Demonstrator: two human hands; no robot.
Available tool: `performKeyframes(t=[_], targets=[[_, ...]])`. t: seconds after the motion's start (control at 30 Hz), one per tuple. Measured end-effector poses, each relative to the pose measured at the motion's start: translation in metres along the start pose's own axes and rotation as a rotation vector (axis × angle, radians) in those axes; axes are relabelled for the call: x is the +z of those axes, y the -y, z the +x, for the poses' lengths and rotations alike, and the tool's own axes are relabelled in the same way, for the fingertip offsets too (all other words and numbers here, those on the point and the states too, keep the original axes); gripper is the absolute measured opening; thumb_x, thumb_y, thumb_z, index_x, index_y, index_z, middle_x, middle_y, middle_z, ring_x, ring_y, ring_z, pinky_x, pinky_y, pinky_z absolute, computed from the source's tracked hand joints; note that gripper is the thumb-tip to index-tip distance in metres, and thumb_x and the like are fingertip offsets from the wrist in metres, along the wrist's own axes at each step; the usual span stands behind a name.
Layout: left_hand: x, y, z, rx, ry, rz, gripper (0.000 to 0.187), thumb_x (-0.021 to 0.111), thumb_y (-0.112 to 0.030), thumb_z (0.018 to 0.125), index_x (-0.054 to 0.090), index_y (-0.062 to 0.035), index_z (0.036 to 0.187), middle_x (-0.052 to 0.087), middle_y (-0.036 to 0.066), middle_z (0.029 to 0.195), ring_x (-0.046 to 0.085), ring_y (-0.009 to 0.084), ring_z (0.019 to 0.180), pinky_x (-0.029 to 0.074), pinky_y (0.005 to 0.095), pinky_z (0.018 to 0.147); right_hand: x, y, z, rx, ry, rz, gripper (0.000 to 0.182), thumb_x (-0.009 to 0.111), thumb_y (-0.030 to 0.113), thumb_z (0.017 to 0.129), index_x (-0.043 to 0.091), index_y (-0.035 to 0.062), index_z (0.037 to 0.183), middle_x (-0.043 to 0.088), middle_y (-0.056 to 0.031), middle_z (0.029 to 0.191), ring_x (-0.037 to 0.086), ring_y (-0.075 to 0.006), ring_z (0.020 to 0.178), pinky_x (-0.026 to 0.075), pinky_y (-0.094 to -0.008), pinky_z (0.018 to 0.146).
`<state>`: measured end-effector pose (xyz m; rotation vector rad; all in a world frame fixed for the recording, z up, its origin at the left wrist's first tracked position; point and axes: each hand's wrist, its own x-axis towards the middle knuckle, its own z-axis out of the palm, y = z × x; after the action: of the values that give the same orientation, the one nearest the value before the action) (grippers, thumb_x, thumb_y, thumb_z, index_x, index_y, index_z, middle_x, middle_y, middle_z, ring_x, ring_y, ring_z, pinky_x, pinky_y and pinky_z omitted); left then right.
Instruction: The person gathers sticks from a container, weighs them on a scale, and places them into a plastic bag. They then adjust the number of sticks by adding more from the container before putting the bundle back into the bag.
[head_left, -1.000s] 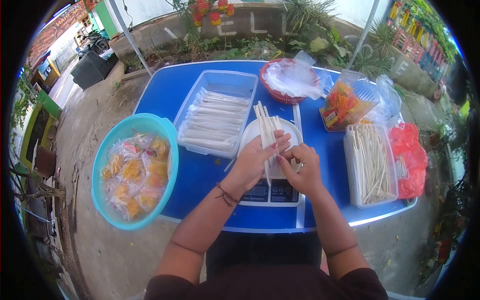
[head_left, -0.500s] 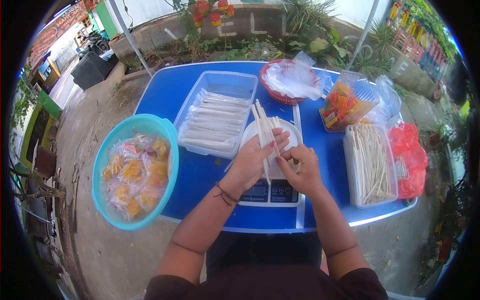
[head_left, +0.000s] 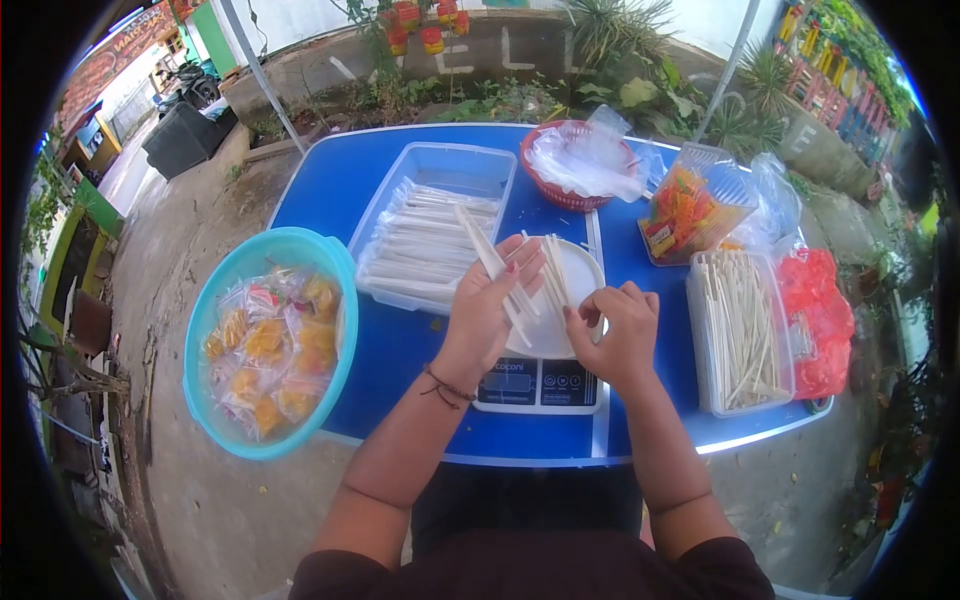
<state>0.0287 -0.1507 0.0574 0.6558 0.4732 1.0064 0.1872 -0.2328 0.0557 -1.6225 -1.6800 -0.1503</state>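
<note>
Several pale thin sticks lie slanted in my left hand, pressed under the thumb over the left part of the scale. My right hand is just right of it, fingers loosely bent and thumb apart from them, with nothing visible in its grip. More pale sticks rest on the round white plate of a kitchen scale; the right thumb tip is close to their lower ends. My left hand hides part of the plate.
Left of the scale, a clear box holds plastic-wrapped sticks. A turquoise basin holds bagged yellow food. Loose sticks fill a box at right, beside a red bag. Behind stand a red basket of plastic bags and a tilted container.
My left hand has moved left with its sticks, tilting them leftward. My right hand has come away from that bundle, slightly to the right. Sticks on the plate are now more exposed.
</note>
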Motion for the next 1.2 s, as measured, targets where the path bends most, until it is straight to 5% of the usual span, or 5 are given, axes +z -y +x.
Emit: performKeyframes(t=[0.27, 0.57, 1.2], targets=[[0.003, 0.004, -0.004, -0.207, 0.163, -0.077, 0.04, 0.034, -0.005, 0.102, 0.032, 0.0054, 0.14, 0.043, 0.023, 0.142, 0.047, 0.031, 0.13, 0.043, 0.0379, 0.109, 0.007, 0.006, -0.002, -0.04, -0.001, 0.229, 0.013, 0.072, 0.015, 0.073, 0.061, 0.0103, 0.067, 0.06, 0.0004, 0.065, 0.052, -0.0188, 0.067, 0.032, -0.0344, 0.069], [0.005, 0.008, -0.005, -0.171, 0.252, 0.031, 0.041, 0.036, -0.005, 0.101, 0.031, 0.0049, 0.141, 0.041, 0.023, 0.143, 0.044, 0.031, 0.133, 0.041, 0.0388, 0.11, 0.004, 0.008, -0.002, 0.115, 0.152, 0.401, 0.014, 0.074, 0.015, 0.076, 0.065, 0.0069, 0.069, 0.057, -0.0031, 0.063, 0.049, -0.0167, 0.062, 0.032, -0.0329, 0.067], [-0.004, -0.002, 0.001, 0.075, 0.036, -0.057, 0.04, 0.036, -0.004, 0.1, 0.033, 0.0064, 0.139, 0.042, 0.023, 0.142, 0.044, 0.03, 0.132, 0.041, 0.0392, 0.111, 0.003, 0.0, -0.001, 0.044, -0.065, 0.133, 0.014, 0.071, 0.012, 0.074, 0.059, 0.0103, 0.066, 0.059, 0.0013, 0.065, 0.05, -0.0169, 0.065, 0.032, -0.0341, 0.071]])
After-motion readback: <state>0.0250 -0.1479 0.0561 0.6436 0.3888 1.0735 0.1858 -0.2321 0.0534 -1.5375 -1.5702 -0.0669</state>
